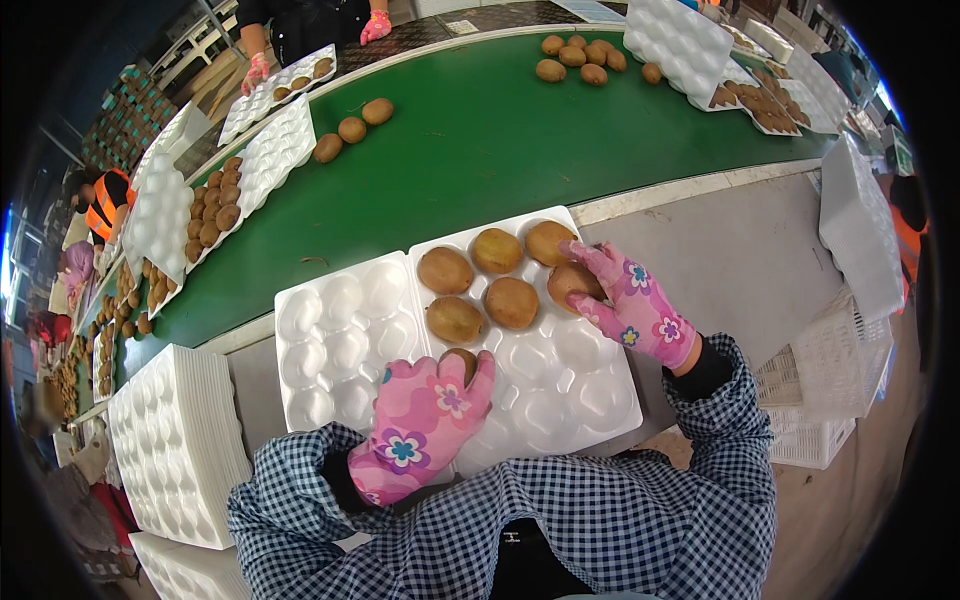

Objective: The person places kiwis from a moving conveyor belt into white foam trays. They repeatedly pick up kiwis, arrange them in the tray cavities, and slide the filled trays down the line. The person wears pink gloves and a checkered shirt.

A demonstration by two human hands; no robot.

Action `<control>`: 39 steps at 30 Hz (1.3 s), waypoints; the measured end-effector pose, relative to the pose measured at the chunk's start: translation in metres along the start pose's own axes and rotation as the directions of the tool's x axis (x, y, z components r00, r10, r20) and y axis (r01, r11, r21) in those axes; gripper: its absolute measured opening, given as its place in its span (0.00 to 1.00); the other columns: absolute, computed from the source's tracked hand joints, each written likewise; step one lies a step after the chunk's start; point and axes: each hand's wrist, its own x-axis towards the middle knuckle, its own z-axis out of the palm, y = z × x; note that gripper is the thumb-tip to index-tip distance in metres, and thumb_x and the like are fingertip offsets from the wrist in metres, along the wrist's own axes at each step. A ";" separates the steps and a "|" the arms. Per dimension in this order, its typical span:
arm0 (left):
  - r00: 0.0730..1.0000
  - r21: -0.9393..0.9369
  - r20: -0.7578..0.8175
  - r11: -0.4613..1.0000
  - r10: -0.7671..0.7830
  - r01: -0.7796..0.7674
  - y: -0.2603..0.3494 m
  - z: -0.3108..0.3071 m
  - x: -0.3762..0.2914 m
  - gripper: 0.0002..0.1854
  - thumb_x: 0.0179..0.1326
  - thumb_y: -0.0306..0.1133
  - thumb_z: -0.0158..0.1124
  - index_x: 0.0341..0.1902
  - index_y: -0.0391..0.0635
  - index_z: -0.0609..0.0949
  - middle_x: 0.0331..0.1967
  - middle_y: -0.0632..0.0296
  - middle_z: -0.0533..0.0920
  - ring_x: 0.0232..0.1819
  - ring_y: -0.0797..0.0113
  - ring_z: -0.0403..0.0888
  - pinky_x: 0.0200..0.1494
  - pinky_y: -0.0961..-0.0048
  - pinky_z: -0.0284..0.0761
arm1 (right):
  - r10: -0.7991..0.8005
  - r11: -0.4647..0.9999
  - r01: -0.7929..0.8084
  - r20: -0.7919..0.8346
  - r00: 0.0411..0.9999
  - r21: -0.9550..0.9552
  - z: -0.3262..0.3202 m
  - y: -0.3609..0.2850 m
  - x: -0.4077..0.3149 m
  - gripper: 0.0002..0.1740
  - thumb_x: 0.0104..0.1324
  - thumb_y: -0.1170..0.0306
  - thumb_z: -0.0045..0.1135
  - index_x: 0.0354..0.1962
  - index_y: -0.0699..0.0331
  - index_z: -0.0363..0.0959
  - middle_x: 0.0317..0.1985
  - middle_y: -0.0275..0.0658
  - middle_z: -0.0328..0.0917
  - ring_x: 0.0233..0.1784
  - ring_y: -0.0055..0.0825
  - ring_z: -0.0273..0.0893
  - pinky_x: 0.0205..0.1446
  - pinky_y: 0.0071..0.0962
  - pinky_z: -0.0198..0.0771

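Observation:
Before me lies an open white moulded plastic tray (382, 330) with two hinged halves. Its right half carries several brown kiwifruit (511, 303) in the two far rows; the left half's cups hold nothing. My left hand (427, 420), in a pink flowered glove, grips a kiwifruit (463, 363) at the right half's third row, mostly hidden under the fingers. My right hand (637, 304), gloved alike, has thumb and fingers around a kiwifruit (574, 286) at the right end of the second row. One fingertip is close to the corner kiwifruit (548, 241).
A green conveyor belt (450, 165) runs beyond the tray, carrying loose kiwifruit (572, 57) and filled trays (214, 202). Stacked white trays stand at my left (176, 442) and right (859, 225). White plastic crates (810, 435) sit low at right. A co-worker's gloved hand (255, 73) touches a tray across the belt.

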 end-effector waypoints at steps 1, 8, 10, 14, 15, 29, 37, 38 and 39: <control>0.999 -0.025 0.032 1.000 -0.004 0.005 0.003 0.007 0.002 0.29 0.61 0.51 0.65 0.61 0.46 0.78 0.37 0.62 0.76 0.35 0.61 0.77 0.40 0.58 0.72 | -0.072 0.992 0.075 0.025 0.997 -0.102 0.004 0.002 0.005 0.29 0.61 0.67 0.67 0.59 0.63 0.70 0.50 0.48 0.74 0.51 0.49 0.75 0.54 0.41 0.75; 0.986 -0.307 -0.121 0.940 0.118 -0.151 -0.023 0.053 -0.005 0.33 0.58 0.52 0.68 0.60 0.43 0.76 0.49 0.56 0.79 0.51 0.53 0.77 0.54 0.54 0.73 | -0.099 0.959 0.116 0.079 0.992 -0.260 0.027 0.002 0.010 0.26 0.59 0.67 0.68 0.55 0.63 0.74 0.49 0.46 0.75 0.52 0.46 0.75 0.54 0.42 0.75; 0.967 -0.491 -0.253 0.859 0.017 -0.144 -0.029 0.061 -0.013 0.30 0.59 0.49 0.68 0.60 0.43 0.76 0.52 0.57 0.79 0.54 0.54 0.77 0.55 0.55 0.74 | -0.154 0.940 0.174 0.089 0.984 -0.293 0.026 -0.002 0.013 0.26 0.59 0.66 0.69 0.54 0.62 0.74 0.48 0.45 0.75 0.51 0.45 0.76 0.53 0.41 0.75; 0.948 -0.472 -0.312 0.855 0.067 -0.216 -0.037 0.079 -0.028 0.29 0.57 0.41 0.68 0.62 0.44 0.77 0.57 0.57 0.78 0.58 0.51 0.75 0.60 0.55 0.73 | -0.154 0.927 0.205 0.179 0.972 -0.314 0.022 -0.022 0.044 0.23 0.58 0.62 0.71 0.49 0.61 0.76 0.43 0.40 0.78 0.47 0.41 0.79 0.49 0.38 0.77; 0.945 -0.416 -0.307 0.878 0.109 -0.236 -0.039 0.083 -0.030 0.29 0.56 0.41 0.68 0.61 0.43 0.77 0.57 0.57 0.78 0.58 0.51 0.75 0.60 0.54 0.73 | -0.043 0.933 0.131 0.258 0.965 -0.335 0.021 -0.030 0.055 0.23 0.58 0.62 0.71 0.48 0.61 0.77 0.42 0.40 0.79 0.46 0.40 0.80 0.49 0.38 0.77; 0.899 -0.554 -0.437 0.784 0.012 -0.279 -0.050 0.119 -0.044 0.31 0.52 0.37 0.68 0.61 0.40 0.75 0.52 0.53 0.78 0.52 0.52 0.77 0.54 0.56 0.75 | 0.260 0.707 -0.024 0.229 0.938 -0.707 0.208 -0.006 0.408 0.52 0.57 0.40 0.69 0.75 0.39 0.55 0.83 0.44 0.34 0.82 0.63 0.41 0.74 0.58 0.61; 0.914 -0.637 -0.405 0.709 0.027 -0.303 -0.062 0.137 -0.052 0.34 0.54 0.38 0.67 0.65 0.37 0.73 0.57 0.50 0.76 0.57 0.50 0.75 0.60 0.56 0.71 | 0.193 0.713 0.052 0.266 0.944 -0.700 0.255 0.033 0.445 0.45 0.54 0.45 0.71 0.65 0.54 0.67 0.65 0.42 0.72 0.74 0.47 0.62 0.78 0.57 0.48; 0.916 -0.641 -0.400 0.705 0.031 -0.304 -0.063 0.137 -0.055 0.34 0.54 0.38 0.67 0.65 0.37 0.73 0.57 0.50 0.76 0.57 0.50 0.75 0.60 0.56 0.71 | 0.178 0.756 0.070 0.307 0.935 -0.651 0.249 0.035 0.442 0.45 0.53 0.45 0.72 0.65 0.55 0.68 0.66 0.43 0.71 0.74 0.45 0.63 0.76 0.54 0.54; 0.918 -0.644 -0.395 0.703 0.032 -0.302 -0.065 0.137 -0.057 0.34 0.54 0.38 0.67 0.65 0.37 0.73 0.57 0.50 0.76 0.57 0.50 0.75 0.60 0.56 0.71 | 0.223 0.763 0.037 0.316 0.922 -0.646 0.241 0.035 0.436 0.46 0.53 0.45 0.73 0.64 0.57 0.69 0.66 0.43 0.71 0.73 0.43 0.64 0.74 0.51 0.60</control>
